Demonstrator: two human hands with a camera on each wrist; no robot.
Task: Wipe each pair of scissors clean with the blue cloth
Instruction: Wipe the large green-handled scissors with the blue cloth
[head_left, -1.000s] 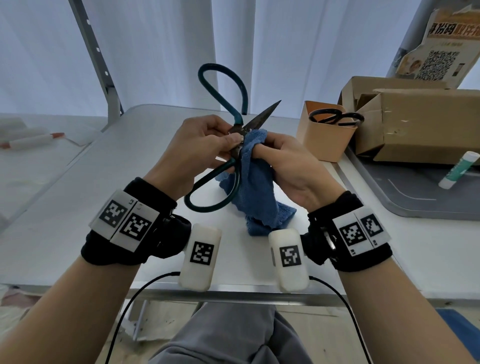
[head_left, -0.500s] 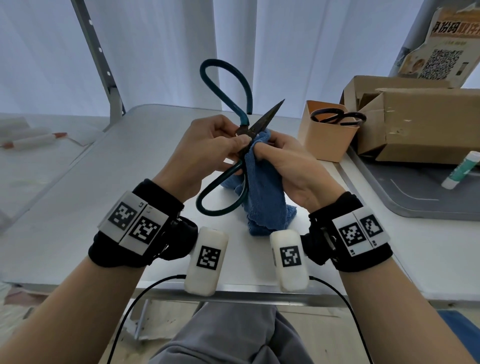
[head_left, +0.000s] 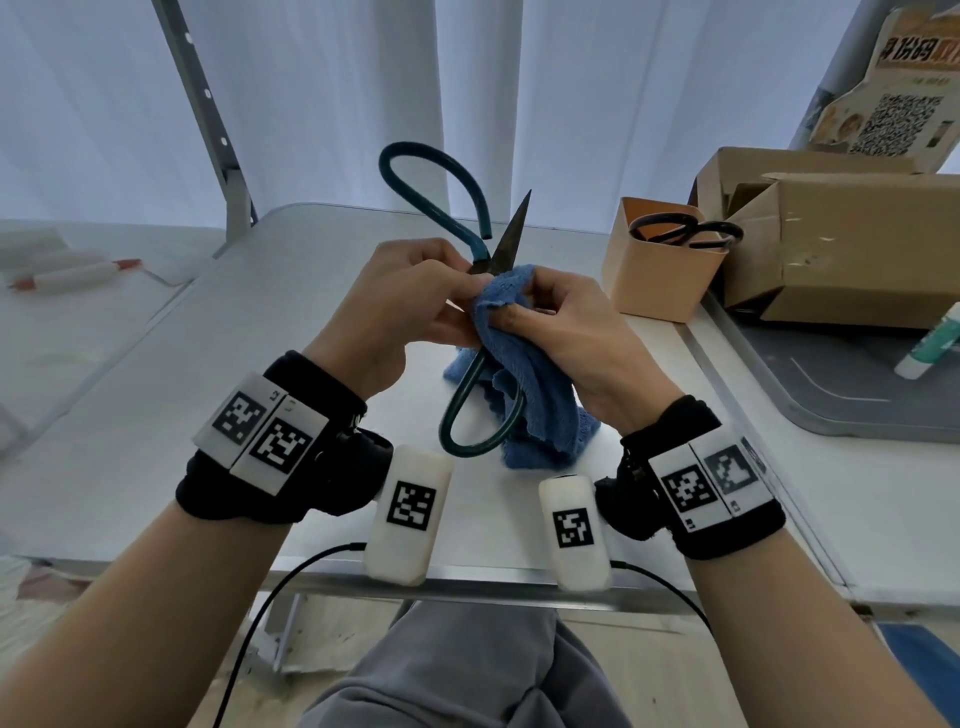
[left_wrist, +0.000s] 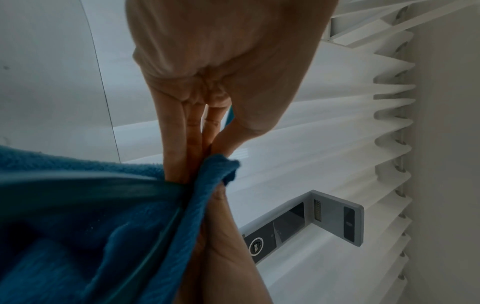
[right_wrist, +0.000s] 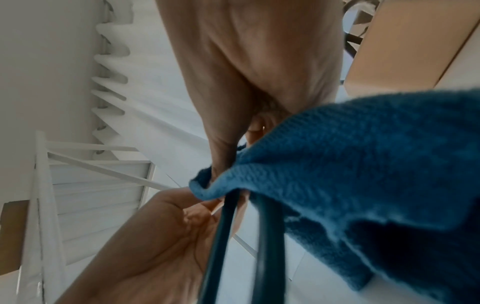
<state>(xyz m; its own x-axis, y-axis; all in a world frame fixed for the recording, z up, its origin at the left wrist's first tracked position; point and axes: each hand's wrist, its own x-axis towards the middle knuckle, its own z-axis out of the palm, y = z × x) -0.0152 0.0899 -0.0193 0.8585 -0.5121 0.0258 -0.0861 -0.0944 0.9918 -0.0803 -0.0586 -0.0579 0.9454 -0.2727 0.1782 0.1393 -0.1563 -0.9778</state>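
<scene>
Left hand (head_left: 405, 306) pinches the teal scissors (head_left: 470, 410) near the pivot, fingers curled on the metal. Right hand (head_left: 566, 332) pinches the cloth (head_left: 540, 415) around the lower blade, thumb on top of the fold. Scissors are held in the air above the middle of the surface (head_left: 156, 395), spread open: one blade (head_left: 511, 234) points up and away, one handle loop (head_left: 431, 187) sits high, the other loop hangs low against the cloth. Cloth tail drapes down toward the near edge; whether it touches the surface cannot be told.

Risks, as judgement:
- The exposed blade tip is bare and close to both sets of knuckles; a slip of the left pinch could let the scissors swing shut on the right fingers.
- Only a thin layer of cloth seems to lie between the right thumb and the edge; wiping toward the edge rather than along it could cut through.
- The pinch is small for a big tool, so the low loop could snag the hanging cloth and twist the scissors out.
- Wrist views are blurred, so the exact finger contact is unclear.

Counts:
- scissors: two seen, teal pair in hand, black pair (head_left: 685, 234) standing in the cup (head_left: 660, 280) at the far right of the surface.
- cloth: one.
- cup: one.
- cardboard box (head_left: 852, 244): one, beside the cup.
- tray (head_left: 841, 384): one, on the right, with one glue stick (head_left: 930, 343) on it.
</scene>
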